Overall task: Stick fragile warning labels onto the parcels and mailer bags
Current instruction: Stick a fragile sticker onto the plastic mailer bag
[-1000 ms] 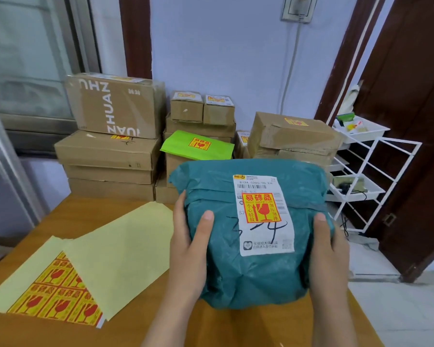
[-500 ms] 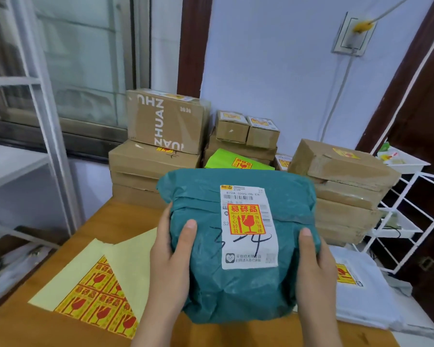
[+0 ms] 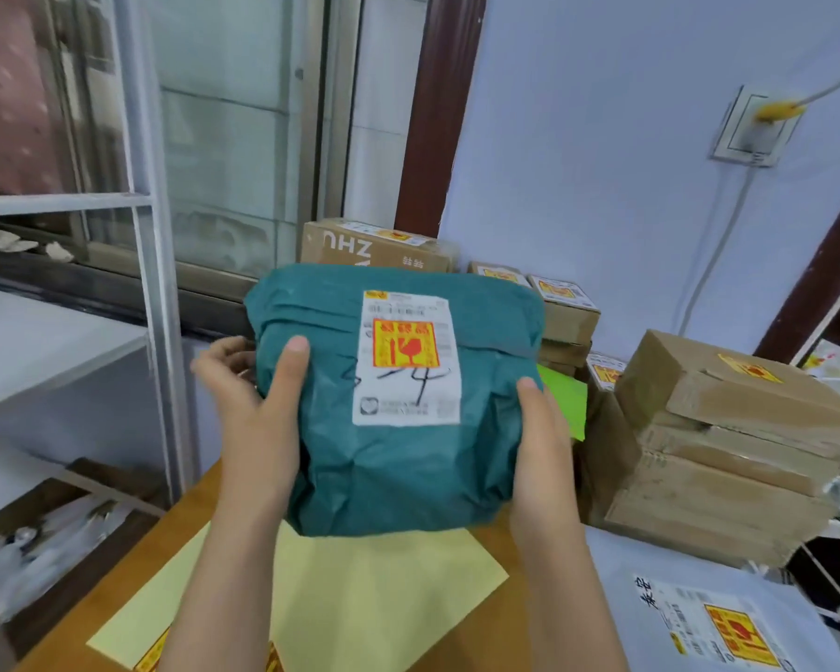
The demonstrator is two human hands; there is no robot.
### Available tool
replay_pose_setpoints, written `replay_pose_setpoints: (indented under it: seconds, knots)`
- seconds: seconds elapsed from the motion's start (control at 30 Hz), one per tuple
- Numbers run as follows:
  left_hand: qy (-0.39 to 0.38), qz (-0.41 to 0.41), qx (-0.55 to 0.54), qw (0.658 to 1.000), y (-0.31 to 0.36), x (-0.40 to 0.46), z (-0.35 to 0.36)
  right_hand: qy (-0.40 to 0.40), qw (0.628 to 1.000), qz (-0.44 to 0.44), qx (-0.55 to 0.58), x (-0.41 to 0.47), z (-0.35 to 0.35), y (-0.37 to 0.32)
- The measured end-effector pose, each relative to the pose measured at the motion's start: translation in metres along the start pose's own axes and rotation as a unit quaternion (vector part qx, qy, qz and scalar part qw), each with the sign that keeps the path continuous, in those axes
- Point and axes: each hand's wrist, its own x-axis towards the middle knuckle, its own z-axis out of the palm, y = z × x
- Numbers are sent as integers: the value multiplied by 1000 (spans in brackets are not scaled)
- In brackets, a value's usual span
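a teal mailer bag [image 3: 398,458] is held above the wooden table [image 3: 195,521], gripped at its two sides. the left hand [image 3: 258,419] is curled round the bag's left edge, thumb laid on the front face and fingers wrapped behind; the right hand [image 3: 541,453] clasps the right edge likewise, thumb on the front. a white shipping label [image 3: 406,358] is seen on the bag's front, and a red-and-yellow fragile sticker [image 3: 405,342] is stuck on that label's upper half, with handwritten marks just below it. under the bag, a pale yellow backing sheet [image 3: 360,589] lies on the table, remaining stickers [image 3: 154,654] showing at its near edge. a grey mailer bag [image 3: 675,613] bearing its own fragile sticker lies at the table's right. stacked cardboard parcels [image 3: 728,453], already stickered, stand behind and to the right, a green mailer [image 3: 566,397] partly hidden between them and the held bag.
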Motion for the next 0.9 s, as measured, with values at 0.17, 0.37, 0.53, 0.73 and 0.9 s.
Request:
replay_pose_setpoints:
  seconds: [0.17,0.37,0.53,0.73,0.9]
  knots:
    - [-6,-10,36,999,-5,38,-1,-54,998,9,11,28,26,-8]
    - [-57,-42,42,997,-24,83,5,-62,998,-5,-15,66,53,-10]
    - [-95,-70,122,986,-45,139,17,-66,995,4,-81,97,75,7]
    - [-50,-106,181,976,-70,147,9,-105,977,15,-187,97,75,22]
    - [-33,-88,225,970,-70,145,11,-98,964,5,-249,97,75,26]
